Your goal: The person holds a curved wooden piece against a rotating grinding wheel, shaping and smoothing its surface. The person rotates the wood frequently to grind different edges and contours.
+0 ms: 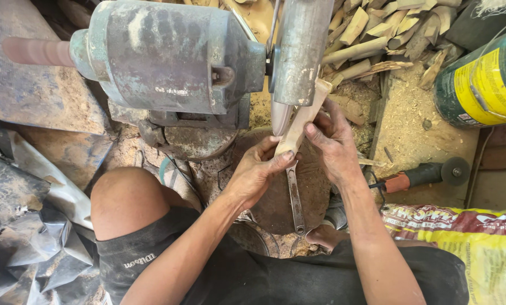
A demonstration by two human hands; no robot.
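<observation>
Both hands grip a pale wooden blank [301,121]: the left hand [258,169] clamps its lower end, the right hand [335,144] steadies it at 3 o'clock, pressing the wood against the grinder wheel [279,116] beneath the grey motor [162,56].

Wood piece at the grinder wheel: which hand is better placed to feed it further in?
Right. The right hand grips the wood piece higher up, close to the grinder wheel. The left hand only steadies its lower end.
</observation>
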